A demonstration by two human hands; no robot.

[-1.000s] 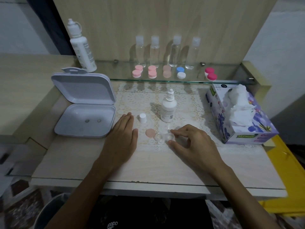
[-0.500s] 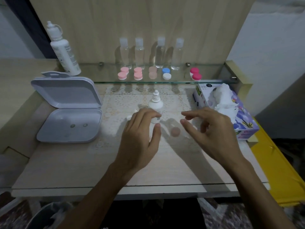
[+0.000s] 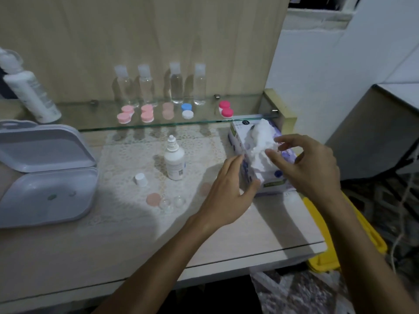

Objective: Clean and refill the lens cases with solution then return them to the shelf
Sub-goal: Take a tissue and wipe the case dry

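Head view: both hands have left the open lens case (image 3: pixel 172 203) and moved right of it to the tissue box (image 3: pixel 275 177), likely to wipe it. Left hand (image 3: pixel 229 196) steadies the box, grip relaxed; right hand (image 3: pixel 310 166) hovers, fingers half-curled, empty. On the shelf (image 3: pixel 204 125), five closed cases, four clear bottles.

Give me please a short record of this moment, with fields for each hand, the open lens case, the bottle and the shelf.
left hand: open, against the near side of the tissue box
right hand: open, fingers at the tissue, not gripping it
open lens case: on the mat, pink cap beside it
solution bottle: upright, uncapped, white cap nearby
glass shelf: five closed cases, four clear bottles
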